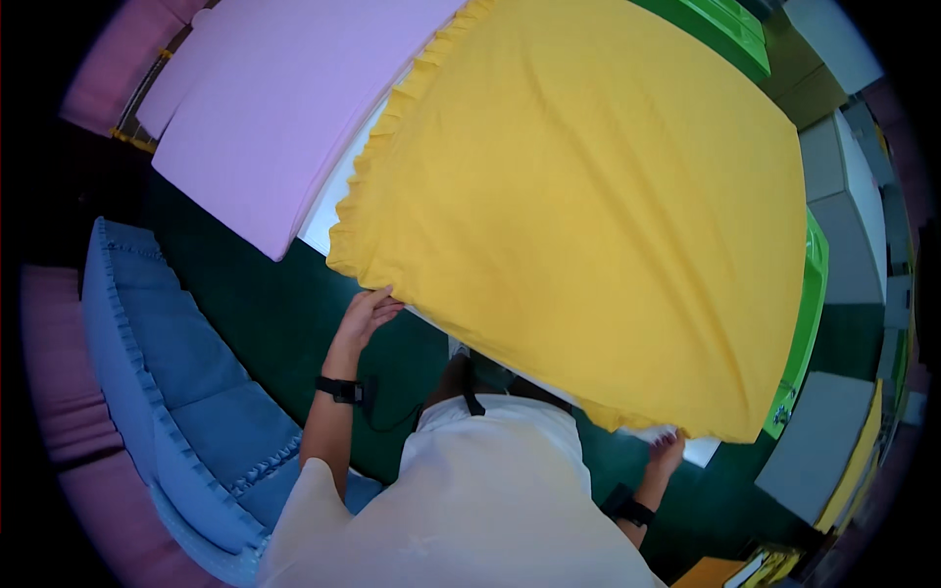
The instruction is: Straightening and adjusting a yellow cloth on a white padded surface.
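A yellow sheet (578, 216) with ruffled edging lies spread over a white mattress-like slab (329, 211), which shows along the left side and at the near right corner. Soft creases run across the sheet toward its right half. My left hand (371, 312) is closed at the sheet's near left corner, fingers on the edge. At the near right, my right hand (668, 452) pinches the sheet's lower border beside the white corner. Both hands wear dark wrist straps.
A lilac-covered slab (294, 98) adjoins the sheet on the left. Blue quilted seating (186, 343) stands at lower left. A green bed frame (810, 314) edges the right side, near white cabinets (845, 211) and a grey panel (821, 446). The floor (245, 294) is dark green.
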Action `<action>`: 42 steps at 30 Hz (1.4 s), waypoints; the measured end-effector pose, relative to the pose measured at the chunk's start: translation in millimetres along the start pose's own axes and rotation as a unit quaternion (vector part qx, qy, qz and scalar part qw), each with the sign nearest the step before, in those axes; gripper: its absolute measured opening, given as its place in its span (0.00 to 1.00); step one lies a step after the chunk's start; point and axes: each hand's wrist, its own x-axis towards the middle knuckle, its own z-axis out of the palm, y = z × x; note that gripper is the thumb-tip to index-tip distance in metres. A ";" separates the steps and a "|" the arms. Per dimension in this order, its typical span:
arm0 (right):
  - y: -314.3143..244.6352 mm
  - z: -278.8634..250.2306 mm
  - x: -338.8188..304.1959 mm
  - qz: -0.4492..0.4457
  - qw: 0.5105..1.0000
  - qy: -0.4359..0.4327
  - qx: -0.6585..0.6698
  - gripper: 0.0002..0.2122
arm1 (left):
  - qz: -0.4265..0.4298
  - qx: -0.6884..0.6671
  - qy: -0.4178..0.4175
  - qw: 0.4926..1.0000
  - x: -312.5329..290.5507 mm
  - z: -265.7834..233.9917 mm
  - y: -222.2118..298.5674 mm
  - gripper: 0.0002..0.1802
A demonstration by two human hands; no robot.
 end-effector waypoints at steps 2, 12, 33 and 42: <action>4.6 68.9 -79.0 0.157 0.973 -0.164 0.028 0.30 | -0.007 -0.064 -0.010 0.998 4.3 -5.3 -11.9 0.18; 69.9 207.1 -168.4 0.094 0.933 -0.278 0.209 0.11 | -0.087 -0.192 -0.034 0.977 29.1 -1.0 -6.0 0.17; 98.8 281.6 -218.5 0.171 0.852 -0.432 0.243 0.20 | -0.028 -0.132 -0.184 0.974 5.0 25.8 31.5 0.16; 84.3 281.9 -186.4 0.050 0.822 -0.526 0.211 0.19 | 0.000 -0.178 -0.277 0.944 24.2 11.3 22.8 0.14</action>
